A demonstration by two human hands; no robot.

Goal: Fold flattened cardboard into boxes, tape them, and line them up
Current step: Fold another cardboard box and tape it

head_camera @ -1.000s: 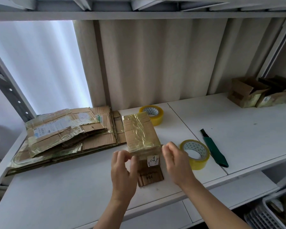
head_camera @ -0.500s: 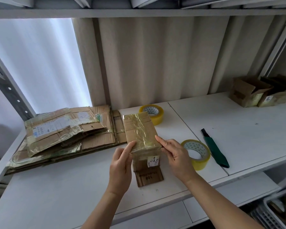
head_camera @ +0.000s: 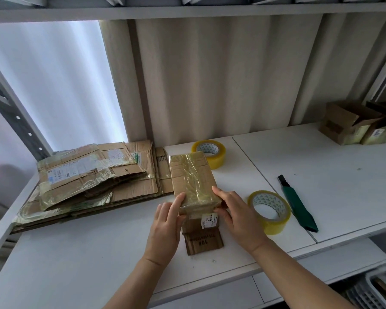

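Box [head_camera: 193, 179] standing mid-shelf, near flap lying open toward me. I'm gripping it with left hand [head_camera: 166, 223] and right hand [head_camera: 239, 216] at both near corners, probably steadying it for folding.

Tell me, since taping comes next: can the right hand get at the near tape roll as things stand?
Probably yes. The near tape roll lies just beside the right hand with bare shelf between, but that hand must first let go of the box.
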